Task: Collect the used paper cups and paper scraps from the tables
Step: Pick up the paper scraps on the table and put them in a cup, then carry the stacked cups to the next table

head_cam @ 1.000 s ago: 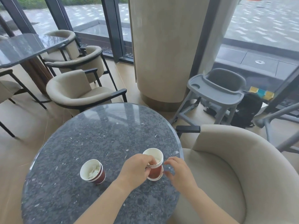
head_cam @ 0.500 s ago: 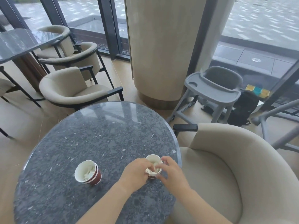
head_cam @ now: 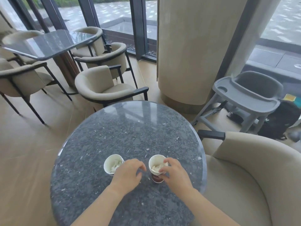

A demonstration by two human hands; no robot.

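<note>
Round table point(head_cam: 130, 131) of dark speckled stone is shown from above, filling the middle of the view. A wide beige column point(head_cam: 192, 51) stands beyond the table's far edge, and a beige armchair point(head_cam: 254, 180) is drawn up at its right edge. Two bare forearms are stretched over the table's near edge.

Two white-lined paper cups stand upright on the near half of the table, a little apart. The left cup point(head_cam: 112, 163) and the right cup point(head_cam: 154, 170) are each stuffed with crumpled paper scraps point(head_cam: 114, 165). Several nested rims can be made out on the right cup, so a stack is likely.

The left hand point(head_cam: 128, 174) is held palm down over the table between the cups. Its fingers are loosely curled, and nothing is seen in its grasp. The right hand point(head_cam: 175, 174) is set against the right cup's near side. Its thumb and forefinger are pinched at the rim; whether a scrap is caught in the pinch too cannot be told.

The cups are judged to be light, thin-walled and easily crushed or tipped. They are best taken around the wall just below the rim, with gentle pressure, and kept upright so the loose scraps are not spilled.
</note>
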